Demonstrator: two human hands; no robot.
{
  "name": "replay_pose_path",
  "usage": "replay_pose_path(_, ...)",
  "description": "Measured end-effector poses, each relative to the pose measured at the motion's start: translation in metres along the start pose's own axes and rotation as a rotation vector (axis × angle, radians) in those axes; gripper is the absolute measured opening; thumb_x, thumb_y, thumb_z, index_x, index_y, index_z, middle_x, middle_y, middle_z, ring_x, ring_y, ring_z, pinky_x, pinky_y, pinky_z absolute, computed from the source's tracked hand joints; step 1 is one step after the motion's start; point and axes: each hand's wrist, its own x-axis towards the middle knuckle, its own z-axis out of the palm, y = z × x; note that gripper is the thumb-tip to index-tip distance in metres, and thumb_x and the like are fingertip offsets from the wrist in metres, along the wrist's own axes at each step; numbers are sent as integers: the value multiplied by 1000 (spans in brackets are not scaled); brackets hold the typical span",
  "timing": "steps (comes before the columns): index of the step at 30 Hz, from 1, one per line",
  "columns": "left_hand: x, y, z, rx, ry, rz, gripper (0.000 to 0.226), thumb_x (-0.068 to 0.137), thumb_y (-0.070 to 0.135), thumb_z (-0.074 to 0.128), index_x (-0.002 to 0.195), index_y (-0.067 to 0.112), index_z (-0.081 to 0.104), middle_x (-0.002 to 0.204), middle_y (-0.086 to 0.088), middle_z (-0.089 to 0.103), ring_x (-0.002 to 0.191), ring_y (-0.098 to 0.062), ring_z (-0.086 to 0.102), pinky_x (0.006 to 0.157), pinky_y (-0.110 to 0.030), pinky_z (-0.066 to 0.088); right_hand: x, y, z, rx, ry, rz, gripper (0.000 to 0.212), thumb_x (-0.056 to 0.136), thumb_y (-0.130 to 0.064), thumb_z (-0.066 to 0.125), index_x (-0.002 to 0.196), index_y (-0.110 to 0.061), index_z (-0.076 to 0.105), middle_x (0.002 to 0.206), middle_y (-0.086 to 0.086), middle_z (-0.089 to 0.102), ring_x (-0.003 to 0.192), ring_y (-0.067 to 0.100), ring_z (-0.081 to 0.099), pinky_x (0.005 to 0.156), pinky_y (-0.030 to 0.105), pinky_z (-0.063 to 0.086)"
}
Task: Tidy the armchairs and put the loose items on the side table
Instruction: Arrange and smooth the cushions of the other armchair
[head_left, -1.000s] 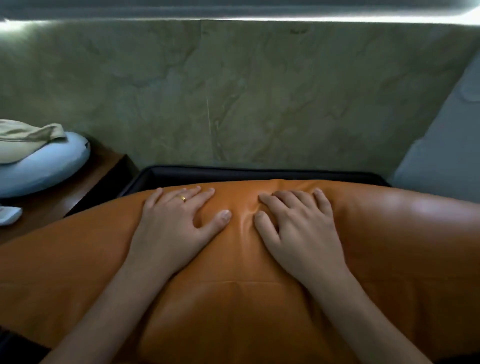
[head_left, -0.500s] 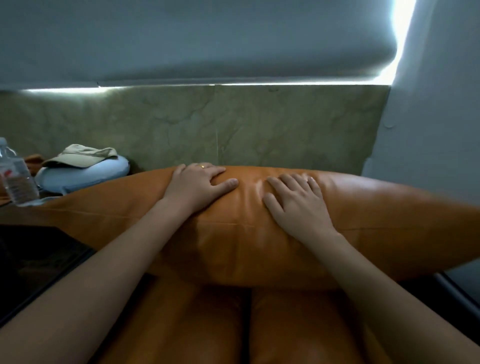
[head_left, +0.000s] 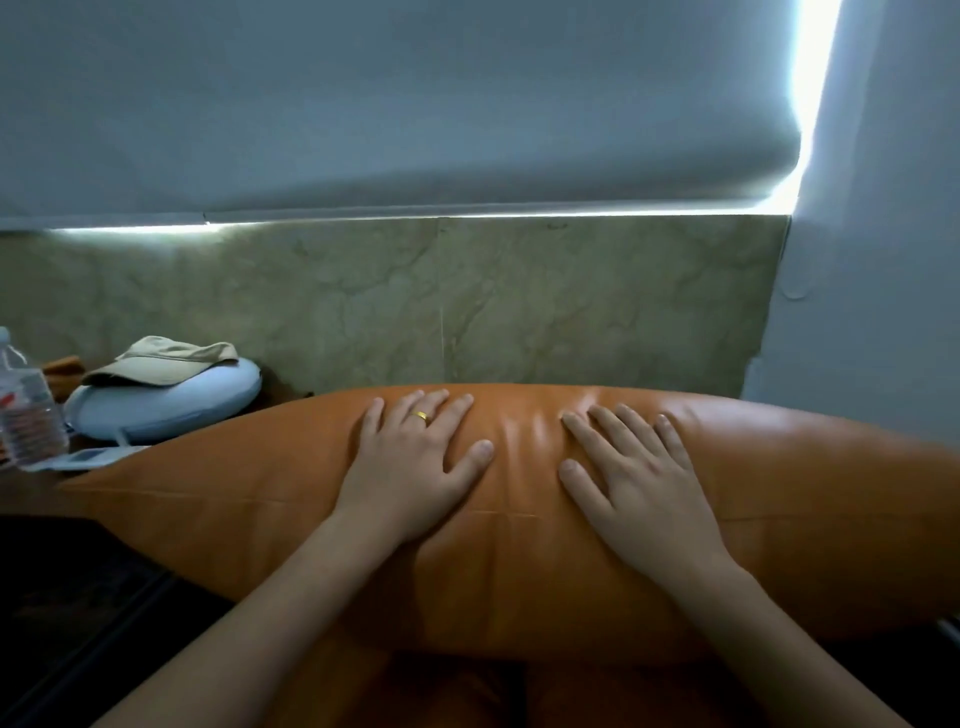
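A big orange leather cushion (head_left: 753, 499) lies across the back of the armchair, over the orange seat (head_left: 457, 691). My left hand (head_left: 415, 462), with a gold ring, presses flat on the cushion's top, fingers spread. My right hand (head_left: 628, 473) presses flat beside it, fingers straight. On the side table (head_left: 31, 493) at the left sit a beige cap (head_left: 166, 358) on a round light-blue pad (head_left: 171, 405), a clear water bottle (head_left: 26, 410) and a flat white device (head_left: 88, 458).
A marble wall panel (head_left: 519, 306) stands right behind the chair under a closed grey roller blind (head_left: 415, 104). A white wall (head_left: 872, 260) closes the right side. The chair's dark armrest (head_left: 78, 597) runs along the lower left.
The view has pulled back and tilted up, showing the blind and bottle. Both hands stay flat on the cushion, now spread slightly wider apart on its top.
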Motion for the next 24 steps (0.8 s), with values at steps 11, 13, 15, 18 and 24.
replay_pose_path(11,21,-6,7,-24,-3,5,79,84,75,11,151,39,33,155,6,40,145,-14,28,121,-51,12,-17,-12,10,0,-73,-27,67,94,-71,4,157,-47,2,167,-14,-2,154,17,-15,123,50,-11)
replay_pose_path(13,16,-4,2,-37,-9,0,77,86,74,12,151,38,32,157,5,37,147,-15,26,121,-51,11,-36,-18,11,3,-79,-33,69,93,-75,6,156,-49,-4,165,-15,-10,152,16,-24,122,50,-15)
replay_pose_path(15,3,3,-3,-32,22,9,73,89,72,15,152,37,32,159,3,33,149,-15,23,121,-53,10,-47,-18,10,-1,-72,-33,70,92,-76,7,155,-49,-7,165,-16,-12,151,16,-26,122,50,-16)
replay_pose_path(18,-39,18,4,46,119,102,68,93,69,21,153,38,31,163,1,28,152,-21,19,119,-60,11,-50,-12,7,20,-68,-31,70,92,-77,9,155,-51,-6,166,-16,-12,151,15,-27,121,49,-17)
replay_pose_path(24,-50,19,25,148,118,110,73,90,80,25,152,43,29,164,-1,24,152,-33,16,114,-70,13,-40,4,-8,6,-230,-110,86,85,-85,22,150,-51,-22,161,-16,-32,143,16,-42,118,50,-24)
